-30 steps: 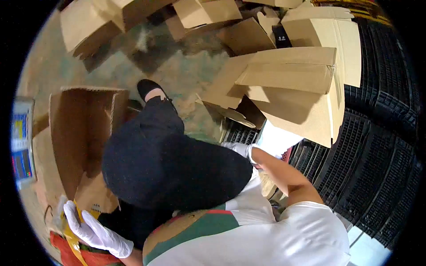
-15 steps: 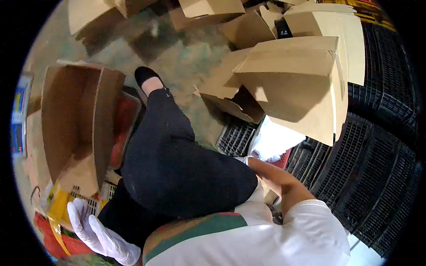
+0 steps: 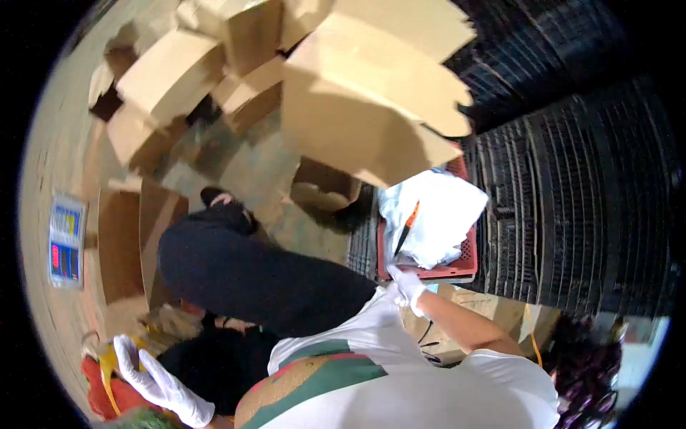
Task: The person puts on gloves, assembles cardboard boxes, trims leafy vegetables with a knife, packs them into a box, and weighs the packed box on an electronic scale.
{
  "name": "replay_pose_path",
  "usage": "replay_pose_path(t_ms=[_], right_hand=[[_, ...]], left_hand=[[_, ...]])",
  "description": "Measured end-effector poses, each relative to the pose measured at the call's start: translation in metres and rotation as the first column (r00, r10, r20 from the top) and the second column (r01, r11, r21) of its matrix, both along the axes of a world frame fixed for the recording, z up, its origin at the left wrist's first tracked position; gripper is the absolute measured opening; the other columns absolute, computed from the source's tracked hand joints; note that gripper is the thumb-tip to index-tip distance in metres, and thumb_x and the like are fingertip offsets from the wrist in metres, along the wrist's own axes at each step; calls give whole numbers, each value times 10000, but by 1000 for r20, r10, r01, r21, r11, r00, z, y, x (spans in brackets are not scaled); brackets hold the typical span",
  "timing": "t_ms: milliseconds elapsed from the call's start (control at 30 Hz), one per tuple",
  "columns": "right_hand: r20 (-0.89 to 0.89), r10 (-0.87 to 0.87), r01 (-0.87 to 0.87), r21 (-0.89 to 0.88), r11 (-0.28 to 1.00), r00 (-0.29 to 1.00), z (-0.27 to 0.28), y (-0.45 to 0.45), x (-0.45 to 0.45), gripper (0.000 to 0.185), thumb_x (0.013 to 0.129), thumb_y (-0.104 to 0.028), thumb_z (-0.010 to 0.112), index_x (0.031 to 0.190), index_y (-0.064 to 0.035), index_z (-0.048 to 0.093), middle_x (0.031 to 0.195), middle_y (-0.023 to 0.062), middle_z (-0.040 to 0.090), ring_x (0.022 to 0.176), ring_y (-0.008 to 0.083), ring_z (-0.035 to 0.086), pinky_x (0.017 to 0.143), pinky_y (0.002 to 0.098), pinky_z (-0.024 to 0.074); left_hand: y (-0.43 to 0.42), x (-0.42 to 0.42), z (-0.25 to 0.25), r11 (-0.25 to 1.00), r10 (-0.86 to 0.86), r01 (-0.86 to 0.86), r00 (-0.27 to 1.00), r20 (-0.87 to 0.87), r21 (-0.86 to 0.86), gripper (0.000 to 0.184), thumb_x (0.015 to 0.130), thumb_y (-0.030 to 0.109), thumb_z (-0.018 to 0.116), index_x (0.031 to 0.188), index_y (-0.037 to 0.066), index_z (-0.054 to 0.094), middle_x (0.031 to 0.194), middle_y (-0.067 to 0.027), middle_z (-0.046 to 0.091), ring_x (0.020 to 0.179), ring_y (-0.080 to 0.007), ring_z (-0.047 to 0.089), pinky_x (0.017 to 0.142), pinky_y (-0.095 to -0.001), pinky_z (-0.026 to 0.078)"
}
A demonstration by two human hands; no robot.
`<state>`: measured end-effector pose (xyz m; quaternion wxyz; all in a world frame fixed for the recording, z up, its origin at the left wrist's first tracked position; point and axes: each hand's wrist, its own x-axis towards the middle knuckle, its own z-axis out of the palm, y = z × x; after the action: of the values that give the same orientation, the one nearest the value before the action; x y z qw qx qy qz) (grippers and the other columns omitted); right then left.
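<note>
"What rings the white-gloved right hand?"
"Mottled floor at ten o'clock, stacked black crates at two, red plastic crate at twelve; grip unclear."
"Then?"
"White sheeting inside; the white-gloved left hand, fingers spread, farther, at eight; slim orange-and-black tool on the sheeting, twelve, axis one-to-seven."

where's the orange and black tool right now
In the head view, right of centre, the orange and black tool lies on white material in the red crate, just beyond the gloved right hand.
</note>
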<state>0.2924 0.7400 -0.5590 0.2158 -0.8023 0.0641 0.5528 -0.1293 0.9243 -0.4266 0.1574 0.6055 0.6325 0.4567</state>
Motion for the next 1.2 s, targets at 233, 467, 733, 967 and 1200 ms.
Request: replay_pose_path(t_ms=[233, 467, 733, 967, 1200], right_hand=[[-78, -878, 881, 9, 472, 471, -80, -44, 17, 680, 835, -480, 466, 1210, 70, 331, 1264, 262, 355, 1111, 357, 409, 931, 416, 375], [-305, -851, 904, 162, 395, 427, -60, -36, 19, 492, 835, -206, 490, 1185, 97, 325, 1203, 326, 374, 1018, 392, 475, 906, 460, 399], [-399, -863, 951, 122, 285, 310, -93, -35, 14, 323, 827, -150, 477, 1065, 57, 407, 1069, 268, 498, 908, 399, 538, 816, 518, 456], [-563, -689, 800, -78, 594, 457, -85, -42, 19, 452, 824, -334, 502, 1127, -7, 427, 1083, 222, 518, 912, 341, 558, 788, 460, 475], [-205, 7, 16, 112, 994, 979, -21, 3, 29, 250, 854, -256, 440, 713, -53, 478, 506, 73, 478, 299, 162, 340, 260, 280, 210]], left_hand=[[3, 17, 7, 994, -95, 98, 993, -63, 46, 347, 879, -12, 408, 1226, -24, 407, 1249, -120, 446, 1133, -190, 441, 977, -310, 329], [-8, -1, -1, 987, -158, 160, 984, -84, 9, 347, 876, 0, 427, 1222, -18, 414, 1244, -107, 451, 1111, -175, 450, 959, -297, 337], [-8, 30, 9, 986, -167, 166, 986, 25, 33, 342, 870, 3, 444, 1211, 2, 429, 1223, -111, 465, 1094, -182, 465, 947, -289, 350], [-18, 16, 9, 988, -146, 149, 986, -76, 32, 365, 817, -10, 477, 1182, -9, 467, 1098, -124, 505, 986, -206, 509, 867, -298, 401], [-29, -13, 0, 998, -11, 15, 997, -79, 55, 393, 779, -80, 464, 1166, -17, 477, 1044, -95, 535, 913, -168, 518, 836, -265, 402]])
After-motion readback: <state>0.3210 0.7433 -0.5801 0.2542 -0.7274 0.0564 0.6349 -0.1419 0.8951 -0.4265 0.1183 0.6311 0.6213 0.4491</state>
